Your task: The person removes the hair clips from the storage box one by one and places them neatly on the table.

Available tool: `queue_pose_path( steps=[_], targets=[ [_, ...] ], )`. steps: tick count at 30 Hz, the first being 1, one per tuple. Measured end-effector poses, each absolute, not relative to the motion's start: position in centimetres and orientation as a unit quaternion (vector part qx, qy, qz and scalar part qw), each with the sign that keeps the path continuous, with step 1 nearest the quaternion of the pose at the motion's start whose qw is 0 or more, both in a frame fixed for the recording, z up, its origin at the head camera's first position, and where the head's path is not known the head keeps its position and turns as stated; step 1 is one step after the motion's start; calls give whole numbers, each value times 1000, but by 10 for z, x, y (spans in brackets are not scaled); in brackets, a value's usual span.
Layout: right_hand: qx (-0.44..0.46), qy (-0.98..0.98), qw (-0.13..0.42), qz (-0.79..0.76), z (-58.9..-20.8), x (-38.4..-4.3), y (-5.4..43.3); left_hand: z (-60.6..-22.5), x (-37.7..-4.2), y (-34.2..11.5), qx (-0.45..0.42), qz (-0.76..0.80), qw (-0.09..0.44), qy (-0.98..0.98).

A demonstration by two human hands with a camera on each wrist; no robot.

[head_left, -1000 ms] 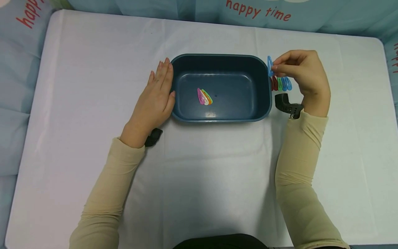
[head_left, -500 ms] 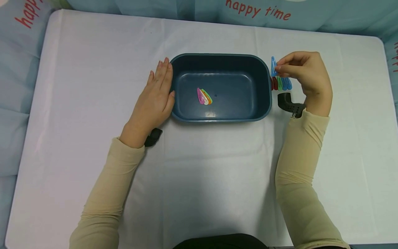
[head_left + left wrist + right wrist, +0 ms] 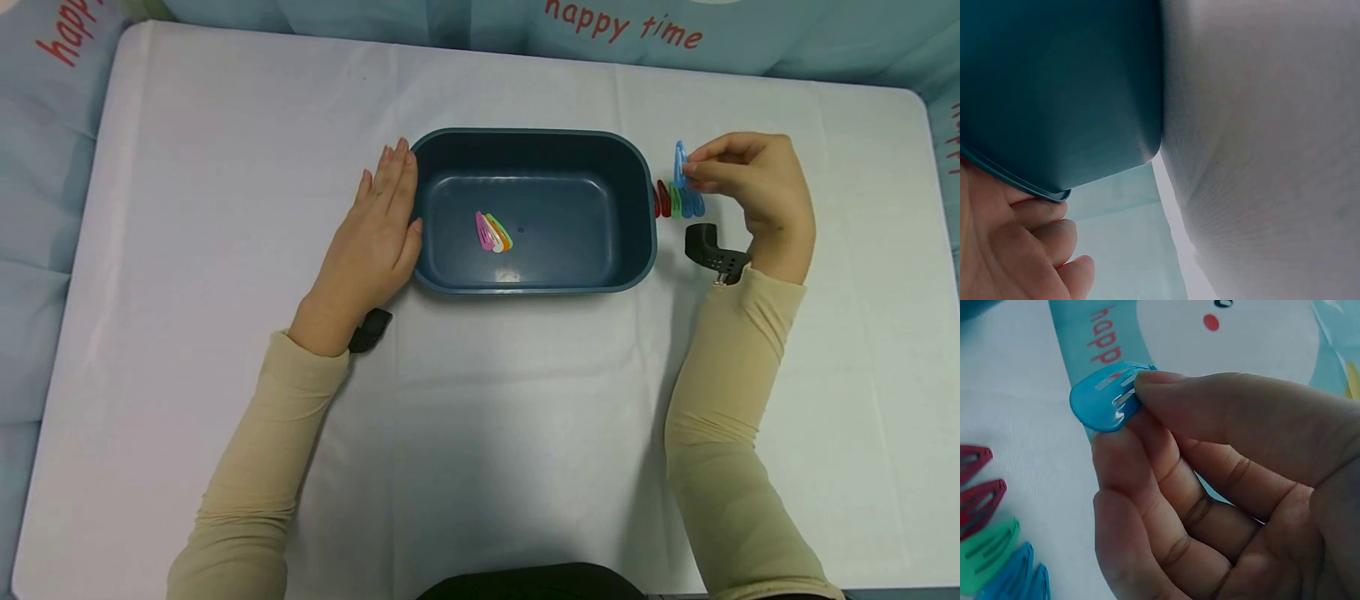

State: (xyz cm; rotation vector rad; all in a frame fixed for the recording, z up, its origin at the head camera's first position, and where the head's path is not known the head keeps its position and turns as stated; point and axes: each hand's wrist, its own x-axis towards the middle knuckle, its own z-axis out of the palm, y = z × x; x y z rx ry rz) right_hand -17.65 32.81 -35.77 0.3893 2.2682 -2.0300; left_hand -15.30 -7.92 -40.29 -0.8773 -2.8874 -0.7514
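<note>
Between thumb and fingers, my right hand (image 3: 767, 187) pinches a light blue snap hair clip (image 3: 1100, 400), raised above the table just right of the basin. Below it lies a row of snap hair clips: two red (image 3: 662, 200), one green (image 3: 676, 202) and two blue (image 3: 693, 202), beside the basin's right wall. My left hand (image 3: 367, 237) lies with straight fingers along the left rim of the dark blue plastic basin (image 3: 536, 287); in the left wrist view its fingers (image 3: 1038, 215) touch under the rim. Inside the basin, a small fan of pink, white, orange and green hair clips (image 3: 493, 233) rests on the floor.
A white cloth (image 3: 495, 433) covers the table. Light blue curtains (image 3: 487, 29) with red lettering hang along its back and sides. A black camera mount (image 3: 716, 250) sits at the right wrist, another black mount (image 3: 370, 331) at the left.
My right hand has moved right and slightly toward the body with the blue hair clip, from the basin's right rim to over the clip row. The left hand has stayed in place.
</note>
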Motion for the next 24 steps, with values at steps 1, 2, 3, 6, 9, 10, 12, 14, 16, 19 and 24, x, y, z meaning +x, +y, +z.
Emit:
queue_pose_path(
  steps=[1, 2, 3, 6, 9, 10, 12, 14, 16, 19, 24],
  targets=[
    [132, 738, 38, -660, -358, -176, 329, -403, -153, -79, -282, -242, 15, -928],
    [137, 738, 39, -659, -358, -176, 331, -403, -153, -79, -282, -241, 15, -928],
    [143, 737, 41, -659, -358, -176, 332, -403, -153, -79, -282, -241, 15, -928],
    [158, 742, 47, -650, -359, -175, 335, -403, -153, -79, -283, -242, 15, -928],
    [173, 747, 51, -640, -360, -174, 338, -403, -153, -79, -283, -243, 16, -928],
    [178, 748, 52, -637, -360, -174, 340, -403, -153, -79, -283, -243, 16, -928],
    [186, 750, 52, -632, -361, -173, 343, -403, -153, -79, -282, -243, 16, -928],
    [195, 750, 52, -630, -363, -172, 347, -403, -153, -79, -281, -242, 15, -929],
    [202, 748, 51, -631, -364, -171, 351, -403, -153, -79, -281, -241, 15, -929],
    [214, 742, 49, -634, -365, -170, 355, -403, -153, -79, -282, -241, 13, -929],
    [230, 741, 51, -629, -367, -168, 360, -403, -153, -79, -280, -241, 10, -929]
  ],
)
